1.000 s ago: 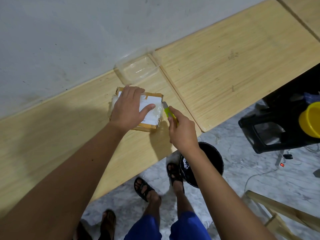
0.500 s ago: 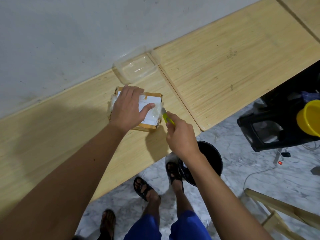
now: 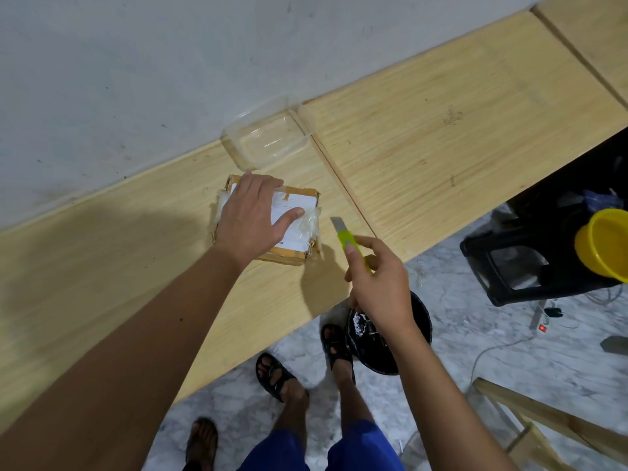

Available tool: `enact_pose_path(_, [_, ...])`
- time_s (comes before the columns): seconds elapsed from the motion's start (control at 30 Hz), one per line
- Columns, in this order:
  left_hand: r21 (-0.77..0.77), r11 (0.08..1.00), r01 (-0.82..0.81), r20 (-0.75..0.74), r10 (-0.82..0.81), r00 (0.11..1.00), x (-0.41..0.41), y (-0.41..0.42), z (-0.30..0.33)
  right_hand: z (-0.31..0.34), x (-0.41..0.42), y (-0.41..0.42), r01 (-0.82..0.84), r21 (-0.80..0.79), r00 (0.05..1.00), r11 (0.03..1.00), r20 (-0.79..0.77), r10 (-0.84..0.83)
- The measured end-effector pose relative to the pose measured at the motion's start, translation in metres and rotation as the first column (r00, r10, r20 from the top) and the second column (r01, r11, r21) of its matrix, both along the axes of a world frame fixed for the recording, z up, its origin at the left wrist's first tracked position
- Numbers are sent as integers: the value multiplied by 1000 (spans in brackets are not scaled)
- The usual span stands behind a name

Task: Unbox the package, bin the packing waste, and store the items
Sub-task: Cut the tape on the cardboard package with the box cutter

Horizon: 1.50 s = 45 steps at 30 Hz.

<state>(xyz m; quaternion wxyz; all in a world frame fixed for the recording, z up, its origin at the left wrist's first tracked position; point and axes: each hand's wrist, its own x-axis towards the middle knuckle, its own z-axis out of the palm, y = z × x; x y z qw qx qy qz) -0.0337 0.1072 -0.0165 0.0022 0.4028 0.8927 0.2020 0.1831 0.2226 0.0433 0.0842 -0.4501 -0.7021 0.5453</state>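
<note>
Knife off the box, box pinned flat, tape not yet fully cut.

R hand curls round the green box cutter, blade out and pointing at the package but clear of it, prob. lining up a cut along the taped right edge. L hand lies flat on top, fingers straight, thumb spread, to stop it sliding on the table. White label w/ print, too small to read. Clear plastic tub just behind, likely for the items; black bin on floor under the R wrist for waste.
</note>
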Motion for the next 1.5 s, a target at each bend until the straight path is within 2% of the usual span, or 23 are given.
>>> enact_pose_path(0.07, [14, 1000, -12, 4, 12, 1000, 2, 0, 2, 5, -8, 6, 91, -190, 990, 977, -86, -109])
enact_pose_path(0.13, [26, 999, -21, 13, 20, 1000, 3, 0, 2, 10, -15, 11, 84, -340, 971, 937, -185, -154])
enact_pose_path(0.27, [47, 999, -22, 23, 21, 1000, 2, 0, -3, 21, -24, 18, -65, -505, 900, 861, -402, -168])
enact_pose_path(0.37, [44, 999, -22, 35, 21, 999, 2, 0, -2, 27, -27, 20, -190, -612, 821, 768, -527, -217])
enact_pose_path(0.53, [29, 999, -24, 57, 22, 998, 1, -1, -3, 31, -23, 23, -267, -681, 778, 682, -570, -264])
enact_pose_path(0.63, [24, 999, -33, 77, 31, 997, 1, -1, -1, 32, -26, 22, -165, -689, 801, 705, -511, -312])
enact_pose_path(0.73, [7, 999, -36, 91, 35, 995, 2, -1, 2, 28, -33, 23, 111, -515, 872, 850, -359, -332])
enact_pose_path(0.83, [-7, 999, -47, 113, 47, 992, 3, 0, 5, 18, -39, 29, 241, -361, 888, 901, -292, -355])
enact_pose_path(0.93, [-11, 999, -50, 121, 51, 991, 5, 1, 8, 9, -52, 37, 230, -229, 913, 946, -287, -291])
enact_pose_path(1.03, [-11, 998, -61, 135, 62, 989, 5, 1, 10, -9, -70, 49, 186, -27, 959, 982, -214, -187])
enact_pose_path(1.23, [64, 996, -58, 72, 53, 996, 2, -1, -7, -56, -119, 106, 45, 306, 999, 951, -42, -34])
enact_pose_path(1.5, [210, 975, 79, -225, -30, 974, -3, -2, -18, -104, -161, 172, -80, 490, 987, 868, 161, 0])
